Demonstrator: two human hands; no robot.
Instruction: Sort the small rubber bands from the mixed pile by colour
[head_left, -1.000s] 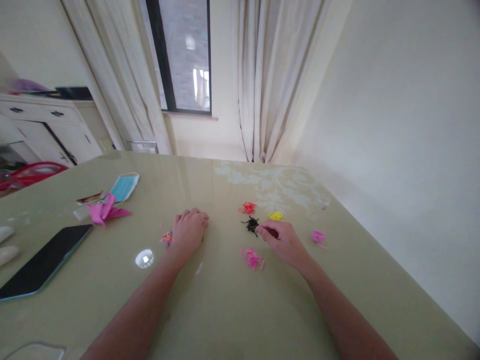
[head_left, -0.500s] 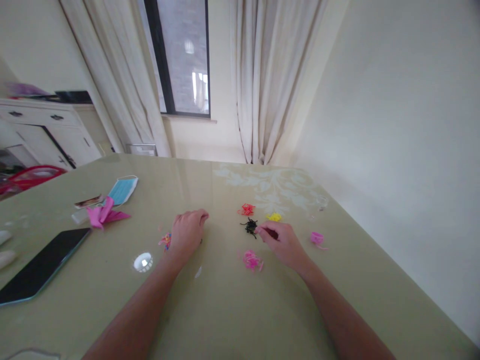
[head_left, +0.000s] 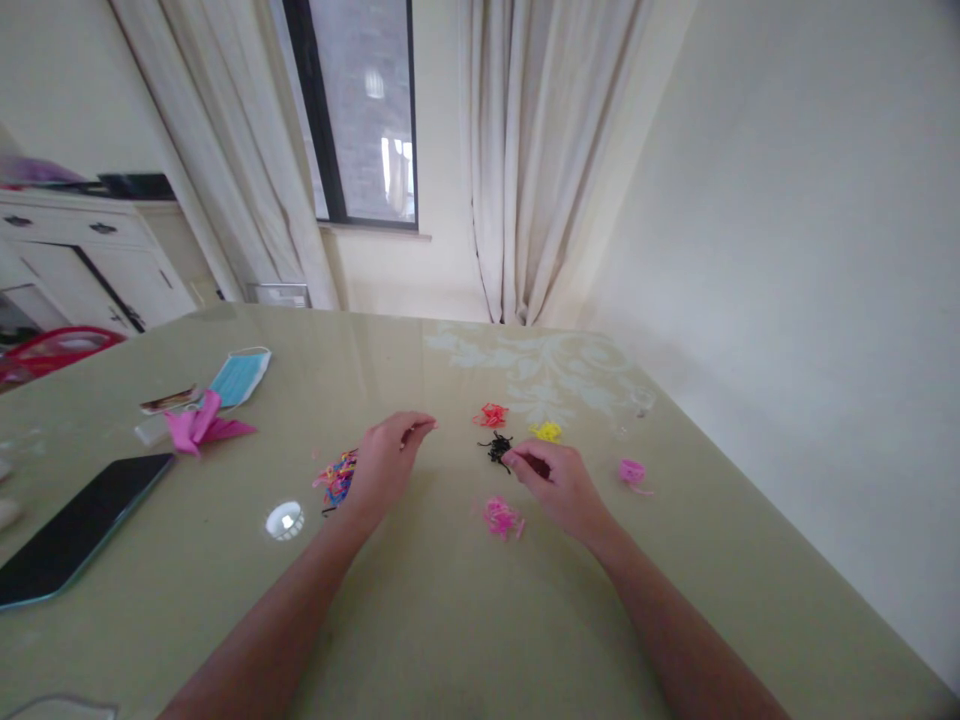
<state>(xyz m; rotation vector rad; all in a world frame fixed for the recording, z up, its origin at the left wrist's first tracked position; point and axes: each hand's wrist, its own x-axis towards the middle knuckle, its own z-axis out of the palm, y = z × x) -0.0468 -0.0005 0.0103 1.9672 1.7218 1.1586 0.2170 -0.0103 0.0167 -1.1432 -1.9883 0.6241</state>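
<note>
My left hand (head_left: 386,465) hovers over the table with thumb and fingers pinched together at the tips. Whatever lies between them is too small to make out. Partly behind that hand is a mixed-colour pile of small rubber bands (head_left: 339,478). My right hand (head_left: 559,485) is also closed in a pinch, its fingertips at the right edge of a pile of black rubber bands (head_left: 496,448); what they grip is hidden. Around it lie a red pile (head_left: 492,415), a yellow pile (head_left: 547,431) and a pink pile (head_left: 503,518).
A pink band bundle (head_left: 632,473) lies at right. On the left are a shiny round object (head_left: 284,521), a dark tablet (head_left: 82,525), a folded pink paper shape (head_left: 202,425) and a blue face mask (head_left: 241,378). A wall (head_left: 810,300) borders the table's right side.
My left hand has moved right, away from the mixed pile, uncovering more of it. The right hand stays pinched by the black pile, shifted slightly left. The view has shifted a little.
</note>
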